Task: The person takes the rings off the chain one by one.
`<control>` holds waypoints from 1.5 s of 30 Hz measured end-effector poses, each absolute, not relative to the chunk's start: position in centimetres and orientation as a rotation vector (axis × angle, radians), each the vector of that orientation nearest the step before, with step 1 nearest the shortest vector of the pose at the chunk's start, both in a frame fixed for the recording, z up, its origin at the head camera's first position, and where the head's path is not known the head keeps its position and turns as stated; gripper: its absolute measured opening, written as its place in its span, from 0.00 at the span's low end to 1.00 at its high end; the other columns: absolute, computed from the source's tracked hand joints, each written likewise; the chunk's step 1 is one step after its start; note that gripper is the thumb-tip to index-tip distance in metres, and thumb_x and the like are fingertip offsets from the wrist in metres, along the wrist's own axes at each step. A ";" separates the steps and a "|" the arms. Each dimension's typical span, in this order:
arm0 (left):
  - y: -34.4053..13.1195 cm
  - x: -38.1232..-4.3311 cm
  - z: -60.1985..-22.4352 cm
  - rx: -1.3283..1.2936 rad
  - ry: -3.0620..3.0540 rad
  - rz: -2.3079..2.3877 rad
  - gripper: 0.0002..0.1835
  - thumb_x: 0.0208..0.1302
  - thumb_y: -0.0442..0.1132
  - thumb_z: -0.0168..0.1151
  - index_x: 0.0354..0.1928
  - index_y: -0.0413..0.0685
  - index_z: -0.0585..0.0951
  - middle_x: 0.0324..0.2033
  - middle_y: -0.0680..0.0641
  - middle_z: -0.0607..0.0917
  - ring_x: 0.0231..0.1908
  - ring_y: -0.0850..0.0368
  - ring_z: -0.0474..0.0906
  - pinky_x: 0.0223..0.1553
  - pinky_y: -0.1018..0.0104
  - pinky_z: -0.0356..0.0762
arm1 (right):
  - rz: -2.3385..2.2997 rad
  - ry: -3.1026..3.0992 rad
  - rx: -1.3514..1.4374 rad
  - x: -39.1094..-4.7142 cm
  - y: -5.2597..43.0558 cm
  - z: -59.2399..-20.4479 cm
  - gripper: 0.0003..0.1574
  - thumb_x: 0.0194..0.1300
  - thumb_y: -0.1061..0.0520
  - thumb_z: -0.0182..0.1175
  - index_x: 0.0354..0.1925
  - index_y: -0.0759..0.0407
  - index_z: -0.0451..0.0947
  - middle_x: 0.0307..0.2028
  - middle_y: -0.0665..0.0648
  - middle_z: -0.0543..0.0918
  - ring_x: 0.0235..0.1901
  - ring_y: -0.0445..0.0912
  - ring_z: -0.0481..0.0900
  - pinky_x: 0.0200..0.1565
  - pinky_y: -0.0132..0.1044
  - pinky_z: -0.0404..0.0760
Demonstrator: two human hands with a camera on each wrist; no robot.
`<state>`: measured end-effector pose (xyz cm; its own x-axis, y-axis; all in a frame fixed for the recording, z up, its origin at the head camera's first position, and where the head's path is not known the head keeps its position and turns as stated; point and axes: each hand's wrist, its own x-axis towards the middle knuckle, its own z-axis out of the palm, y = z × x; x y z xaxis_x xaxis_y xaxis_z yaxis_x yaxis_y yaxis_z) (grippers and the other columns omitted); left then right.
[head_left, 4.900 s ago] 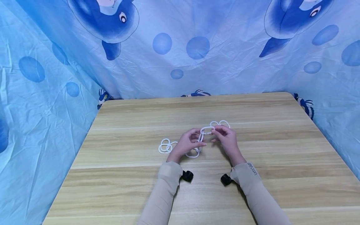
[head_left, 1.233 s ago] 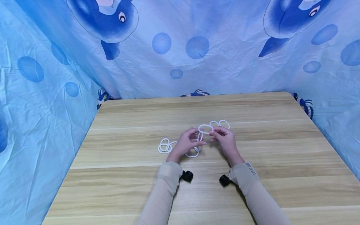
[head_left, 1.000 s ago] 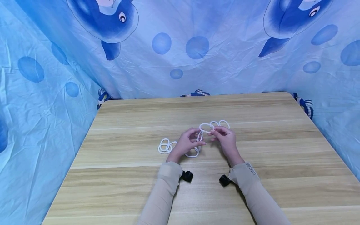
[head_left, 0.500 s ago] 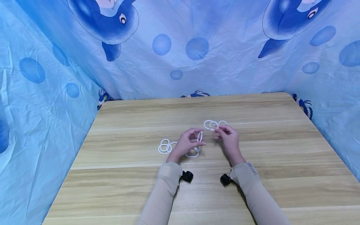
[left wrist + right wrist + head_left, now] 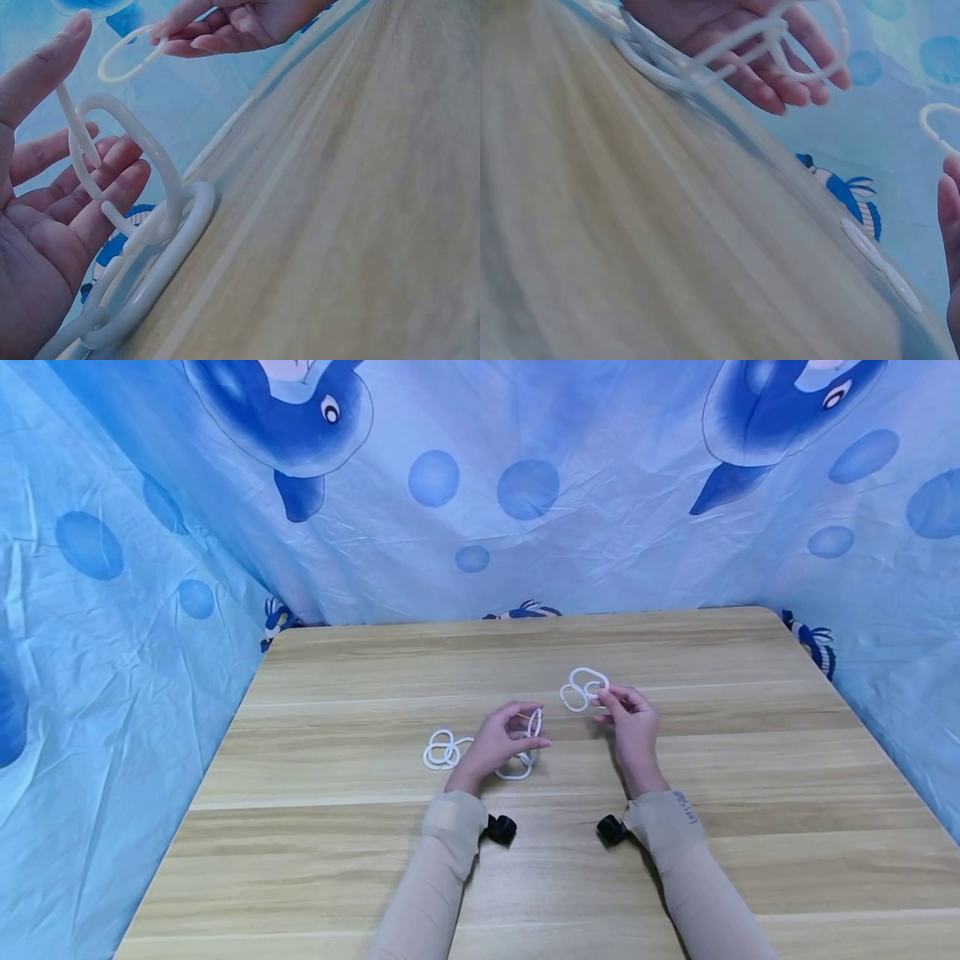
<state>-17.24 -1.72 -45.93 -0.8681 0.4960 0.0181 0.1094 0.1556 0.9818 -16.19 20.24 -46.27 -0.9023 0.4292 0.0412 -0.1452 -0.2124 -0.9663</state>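
Head view: right fingers pinch a white link by one end.

A creased blue curtain filled the top and both sides of the frame, with dolphin prints at upper left and upper right and bubbles between them; below spread a pale wood-grain worktop, softly shiny near the lower centre.
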 end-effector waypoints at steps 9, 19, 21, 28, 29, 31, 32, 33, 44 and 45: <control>-1.8 -17.3 -46.1 0.592 2.149 1.753 0.34 0.53 0.35 0.72 0.63 0.40 0.71 0.48 0.39 0.82 0.48 0.49 0.83 0.52 0.67 0.83 | 2.173 -1.490 -0.442 -16.6 22.1 -46.2 0.10 0.59 0.68 0.66 0.40 0.72 0.80 0.27 0.50 0.85 0.25 0.40 0.84 0.25 0.30 0.85; -1.8 -17.3 -46.1 0.594 2.134 1.770 0.34 0.53 0.34 0.72 0.63 0.40 0.71 0.49 0.39 0.82 0.48 0.49 0.83 0.51 0.67 0.83 | 2.158 -1.418 -0.535 -16.8 23.0 -46.2 0.12 0.59 0.69 0.65 0.43 0.74 0.79 0.27 0.53 0.86 0.24 0.38 0.84 0.24 0.28 0.85; -1.8 -17.3 -46.1 0.586 2.129 1.772 0.34 0.53 0.34 0.72 0.63 0.41 0.72 0.49 0.39 0.82 0.48 0.49 0.83 0.51 0.67 0.83 | 2.161 -1.407 -0.551 -16.9 23.1 -46.2 0.12 0.59 0.69 0.65 0.42 0.73 0.80 0.27 0.53 0.86 0.23 0.38 0.84 0.24 0.28 0.84; -1.8 -17.2 -46.0 0.576 2.138 1.763 0.34 0.53 0.34 0.73 0.63 0.43 0.72 0.50 0.40 0.82 0.48 0.49 0.83 0.51 0.66 0.83 | 2.183 -1.380 -0.639 -16.7 23.3 -46.0 0.13 0.59 0.67 0.65 0.44 0.71 0.80 0.29 0.55 0.85 0.23 0.39 0.83 0.24 0.27 0.84; -1.8 -17.2 -46.0 0.574 2.141 1.761 0.34 0.53 0.34 0.73 0.63 0.44 0.72 0.50 0.40 0.82 0.49 0.49 0.83 0.52 0.66 0.83 | 2.180 -1.385 -0.650 -16.7 23.4 -46.0 0.15 0.59 0.67 0.65 0.46 0.73 0.79 0.29 0.54 0.85 0.23 0.39 0.84 0.24 0.27 0.84; -1.8 -17.3 -46.1 0.568 2.144 1.756 0.34 0.53 0.35 0.73 0.63 0.45 0.73 0.49 0.40 0.82 0.49 0.49 0.83 0.52 0.66 0.83 | 2.171 -1.393 -0.676 -16.7 23.4 -46.0 0.17 0.60 0.67 0.65 0.47 0.73 0.78 0.27 0.53 0.84 0.23 0.39 0.84 0.24 0.27 0.84; -1.8 -17.3 -46.1 0.564 2.147 1.752 0.34 0.53 0.36 0.73 0.63 0.45 0.73 0.49 0.41 0.82 0.49 0.49 0.82 0.52 0.66 0.83 | 2.166 -1.392 -0.693 -16.7 23.5 -46.1 0.17 0.60 0.67 0.65 0.47 0.73 0.78 0.27 0.52 0.84 0.23 0.39 0.83 0.24 0.27 0.84; -1.8 -17.3 -46.1 0.560 2.149 1.749 0.34 0.53 0.36 0.73 0.63 0.46 0.73 0.49 0.41 0.82 0.50 0.49 0.82 0.52 0.66 0.82 | 2.163 -1.392 -0.708 -16.7 23.5 -46.1 0.17 0.59 0.67 0.65 0.47 0.73 0.78 0.26 0.52 0.84 0.22 0.39 0.83 0.23 0.27 0.84; -1.8 -17.4 -46.2 0.567 2.151 1.741 0.34 0.53 0.37 0.73 0.63 0.44 0.72 0.51 0.41 0.81 0.50 0.48 0.82 0.53 0.65 0.82 | 2.154 -1.409 -0.804 -16.8 23.5 -46.2 0.20 0.58 0.66 0.67 0.49 0.72 0.78 0.27 0.53 0.84 0.23 0.40 0.83 0.23 0.28 0.84; -1.8 -17.4 -46.2 0.569 2.151 1.741 0.34 0.53 0.37 0.73 0.63 0.44 0.72 0.50 0.41 0.81 0.50 0.48 0.82 0.53 0.65 0.82 | 2.151 -1.417 -0.811 -16.8 23.5 -46.2 0.20 0.58 0.66 0.67 0.49 0.72 0.78 0.27 0.53 0.84 0.23 0.39 0.83 0.24 0.28 0.85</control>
